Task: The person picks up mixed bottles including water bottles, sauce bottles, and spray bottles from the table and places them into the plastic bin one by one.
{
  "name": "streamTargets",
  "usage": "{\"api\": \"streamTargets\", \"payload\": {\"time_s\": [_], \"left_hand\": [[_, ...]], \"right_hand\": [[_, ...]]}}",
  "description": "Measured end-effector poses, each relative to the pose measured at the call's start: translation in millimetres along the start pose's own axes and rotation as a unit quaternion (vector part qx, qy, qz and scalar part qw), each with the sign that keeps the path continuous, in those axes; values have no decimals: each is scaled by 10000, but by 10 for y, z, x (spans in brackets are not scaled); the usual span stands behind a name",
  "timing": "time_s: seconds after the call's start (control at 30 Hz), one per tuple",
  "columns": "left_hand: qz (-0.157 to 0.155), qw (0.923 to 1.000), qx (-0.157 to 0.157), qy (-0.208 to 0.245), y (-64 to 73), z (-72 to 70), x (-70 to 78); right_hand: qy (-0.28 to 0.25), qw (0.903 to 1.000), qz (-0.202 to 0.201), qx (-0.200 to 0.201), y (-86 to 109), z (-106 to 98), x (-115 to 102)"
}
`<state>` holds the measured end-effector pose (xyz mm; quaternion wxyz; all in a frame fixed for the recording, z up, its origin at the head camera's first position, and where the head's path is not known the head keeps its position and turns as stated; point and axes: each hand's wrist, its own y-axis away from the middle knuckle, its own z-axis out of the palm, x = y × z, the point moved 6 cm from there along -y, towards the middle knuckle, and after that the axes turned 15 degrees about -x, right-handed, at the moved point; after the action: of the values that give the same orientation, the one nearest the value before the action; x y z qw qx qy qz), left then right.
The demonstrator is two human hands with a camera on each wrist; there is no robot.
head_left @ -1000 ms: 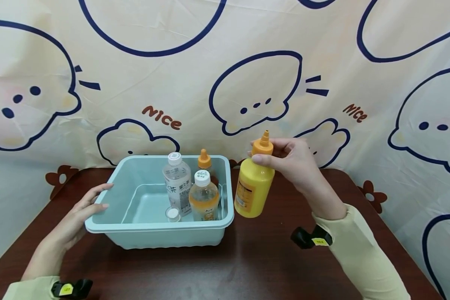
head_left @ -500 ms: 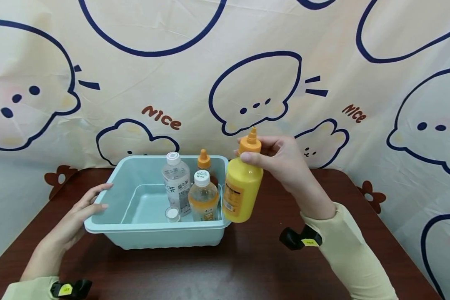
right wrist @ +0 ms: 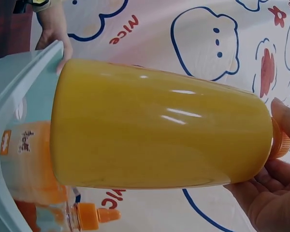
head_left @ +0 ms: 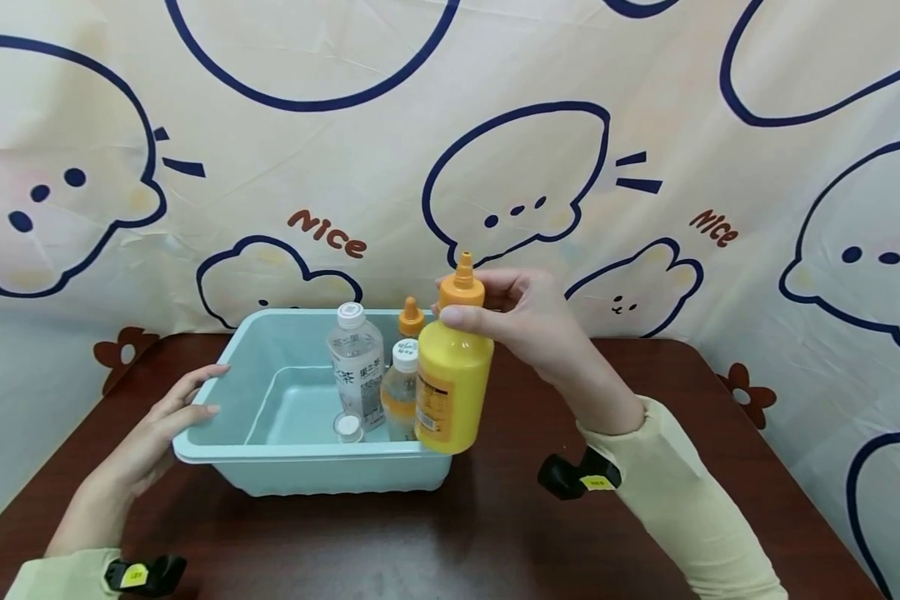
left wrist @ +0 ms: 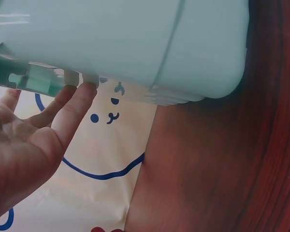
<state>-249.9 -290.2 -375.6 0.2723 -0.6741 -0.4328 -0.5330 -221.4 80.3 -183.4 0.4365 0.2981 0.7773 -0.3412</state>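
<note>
My right hand [head_left: 528, 321] grips a yellow squeeze bottle [head_left: 457, 383] by its orange nozzle cap, thumb toward me. The bottle tilts slightly and overlaps the right front corner of a light blue plastic basin [head_left: 322, 454]. My left hand [head_left: 146, 433] holds the basin's left rim, with thumb and fingertips at the edge; its other fingers [left wrist: 75, 113] reach under the rim in the left wrist view. Inside the basin stand a clear bottle with a white cap [head_left: 356, 367], a bottle of orange drink [head_left: 399, 400], partly covered, and an orange-nozzled bottle [head_left: 411, 318], mostly hidden.
A small clear container with a white lid [head_left: 348, 427] is at the front inside the basin. The basin stands on a dark brown wooden table [head_left: 330, 550]. Behind hangs a cream curtain [head_left: 390, 183] with blue cartoon outlines.
My right hand has carried the yellow squeeze bottle leftward, from beside the basin to over its right front corner, now covering part of the orange drink bottle. My left hand stays on the rim.
</note>
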Motion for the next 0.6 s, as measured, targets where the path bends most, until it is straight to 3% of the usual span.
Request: {"api": "streamTargets", "payload": {"time_s": [0.23,0.6], "left_hand": [[-63,10000,30,-43,1,-8,11],[-76,10000,-3,-36,1,10,16]], "right_hand": [[-10,9999,147,6,-88,116,-12],[-165,9998,56,44,-213,223,-55]]}}
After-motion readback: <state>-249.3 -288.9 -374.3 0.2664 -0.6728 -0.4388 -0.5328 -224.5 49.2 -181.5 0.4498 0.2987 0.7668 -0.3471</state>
